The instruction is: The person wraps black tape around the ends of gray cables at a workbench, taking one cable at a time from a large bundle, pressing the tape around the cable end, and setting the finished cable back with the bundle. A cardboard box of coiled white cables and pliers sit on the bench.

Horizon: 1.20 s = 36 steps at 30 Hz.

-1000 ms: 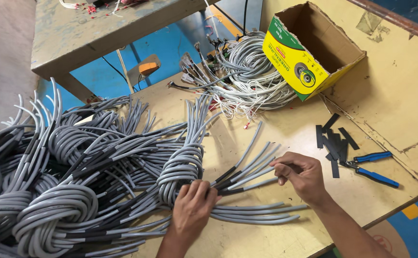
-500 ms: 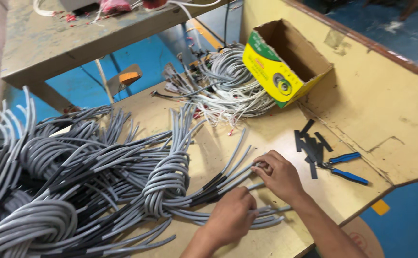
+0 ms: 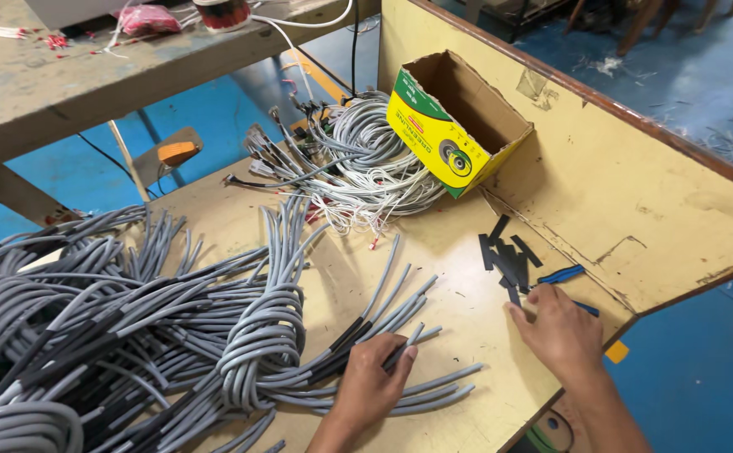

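My left hand [image 3: 372, 382] grips the ends of several grey cables [image 3: 400, 323] that fan out from a coiled bundle [image 3: 257, 344] on the yellow worktable [image 3: 459, 277]. My right hand [image 3: 558, 334] lies apart from the cables, fingers spread, with its fingertips touching the near edge of a small pile of black sleeve pieces [image 3: 505, 252]. Blue-handled pliers [image 3: 569, 281] lie just beyond that hand, partly hidden by it.
Many coiled grey cable bundles [image 3: 64, 327] fill the left of the table. A tangle of thin grey wires [image 3: 358, 159] lies at the back beside an open yellow and green cardboard box [image 3: 454, 126]. A raised yellow board [image 3: 635, 184] bounds the right side.
My right hand has let go of the cable ends and moved right to the black sleeve pieces. My left hand has stayed on the cables. The view has shifted.
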Each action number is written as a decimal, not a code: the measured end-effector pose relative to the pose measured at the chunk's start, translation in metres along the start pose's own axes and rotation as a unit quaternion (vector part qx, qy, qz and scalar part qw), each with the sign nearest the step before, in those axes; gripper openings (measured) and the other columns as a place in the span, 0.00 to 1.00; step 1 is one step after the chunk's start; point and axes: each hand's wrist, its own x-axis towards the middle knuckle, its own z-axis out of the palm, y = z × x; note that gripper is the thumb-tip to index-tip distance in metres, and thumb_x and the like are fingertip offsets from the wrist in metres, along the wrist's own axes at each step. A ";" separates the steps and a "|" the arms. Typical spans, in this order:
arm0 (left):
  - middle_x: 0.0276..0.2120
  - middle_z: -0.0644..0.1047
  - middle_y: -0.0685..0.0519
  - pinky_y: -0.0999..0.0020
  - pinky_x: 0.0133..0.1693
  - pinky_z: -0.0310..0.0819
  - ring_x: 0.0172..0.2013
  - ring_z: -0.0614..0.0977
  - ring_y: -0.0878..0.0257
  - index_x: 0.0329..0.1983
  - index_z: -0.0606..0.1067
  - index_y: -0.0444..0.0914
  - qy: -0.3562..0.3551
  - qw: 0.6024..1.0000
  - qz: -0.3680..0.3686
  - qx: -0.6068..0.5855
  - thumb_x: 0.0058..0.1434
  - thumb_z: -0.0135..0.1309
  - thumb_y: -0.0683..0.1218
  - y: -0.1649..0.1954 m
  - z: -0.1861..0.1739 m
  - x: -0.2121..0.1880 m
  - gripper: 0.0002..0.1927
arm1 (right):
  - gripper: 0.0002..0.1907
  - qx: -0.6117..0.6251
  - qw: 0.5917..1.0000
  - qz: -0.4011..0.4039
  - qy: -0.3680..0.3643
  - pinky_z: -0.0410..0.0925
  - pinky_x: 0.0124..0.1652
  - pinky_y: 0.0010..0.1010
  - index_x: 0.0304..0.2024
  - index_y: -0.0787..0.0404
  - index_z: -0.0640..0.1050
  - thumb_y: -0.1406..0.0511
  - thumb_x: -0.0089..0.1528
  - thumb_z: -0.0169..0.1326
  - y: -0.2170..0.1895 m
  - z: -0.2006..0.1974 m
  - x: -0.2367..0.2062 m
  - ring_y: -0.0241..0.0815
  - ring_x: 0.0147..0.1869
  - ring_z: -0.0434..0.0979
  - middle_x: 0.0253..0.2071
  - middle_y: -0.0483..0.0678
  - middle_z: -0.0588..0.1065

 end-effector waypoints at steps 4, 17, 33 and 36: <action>0.27 0.80 0.42 0.61 0.31 0.75 0.27 0.82 0.48 0.34 0.78 0.31 0.010 0.999 0.034 -0.006 0.61 0.60 0.45 0.001 -0.003 -0.002 0.10 | 0.14 0.047 0.995 0.035 -0.081 0.74 0.42 0.44 0.37 0.55 0.79 0.53 0.59 0.60 0.007 0.000 0.006 0.50 0.43 0.83 0.34 0.47 0.83; 0.26 0.78 0.41 0.59 0.32 0.73 0.28 0.80 0.46 0.34 0.78 0.31 0.002 1.000 0.015 -0.003 0.63 0.57 0.45 0.010 -0.011 -0.005 0.10 | 0.17 0.107 0.988 0.046 -0.103 0.73 0.39 0.38 0.38 0.56 0.79 0.52 0.56 0.63 0.012 -0.007 -0.005 0.44 0.39 0.82 0.32 0.45 0.81; 0.19 0.71 0.47 0.63 0.24 0.63 0.19 0.70 0.59 0.39 0.77 0.34 0.040 0.999 -0.002 -0.028 0.65 0.57 0.43 0.027 -0.015 0.000 0.06 | 0.10 0.600 0.766 -0.051 -0.225 0.63 0.27 0.22 0.43 0.62 0.79 0.69 0.58 0.61 -0.022 0.030 -0.016 0.30 0.28 0.67 0.29 0.41 0.74; 0.14 0.67 0.52 0.66 0.21 0.58 0.16 0.65 0.66 0.39 0.79 0.35 0.071 0.996 -0.016 -0.045 0.65 0.56 0.43 0.028 -0.012 0.002 0.06 | 0.08 0.642 0.710 -0.044 -0.287 0.63 0.23 0.23 0.41 0.63 0.77 0.69 0.60 0.61 -0.053 0.038 -0.016 0.31 0.25 0.70 0.27 0.43 0.74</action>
